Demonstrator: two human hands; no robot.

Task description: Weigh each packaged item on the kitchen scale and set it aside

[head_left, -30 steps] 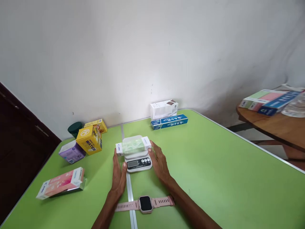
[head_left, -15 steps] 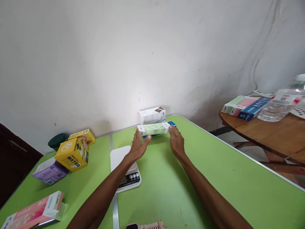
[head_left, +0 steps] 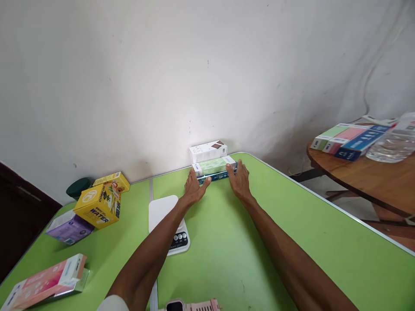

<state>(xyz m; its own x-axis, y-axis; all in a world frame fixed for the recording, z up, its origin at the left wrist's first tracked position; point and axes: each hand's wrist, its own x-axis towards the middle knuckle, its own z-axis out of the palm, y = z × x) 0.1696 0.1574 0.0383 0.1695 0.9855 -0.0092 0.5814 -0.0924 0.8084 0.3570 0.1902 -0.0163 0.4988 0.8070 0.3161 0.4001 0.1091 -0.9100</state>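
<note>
A long green-and-white carton [head_left: 214,165] lies flat on top of a long blue carton [head_left: 218,176] near the back edge of the green table. My left hand [head_left: 193,188] closes on the left end of the stack, thumb along the front. At the right end, my right hand [head_left: 239,180] has its thumb against the front of the green-and-white carton and its fingers round the end. Some fingertips are hidden behind the cartons. Just behind the stack, a white box [head_left: 208,150] stands by the wall.
A white kitchen scale [head_left: 162,211] sits left of centre. Yellow boxes [head_left: 97,207], a purple box [head_left: 69,226], a dark green lid [head_left: 78,187] and a pink carton [head_left: 48,278] are at left. A pink watch [head_left: 191,306] lies in front. Cartons [head_left: 350,140] and a bottle [head_left: 391,144] occupy the wooden table.
Both hands have lowered the green-and-white carton onto the blue carton, lining it up along it. The view has shifted slightly.
</note>
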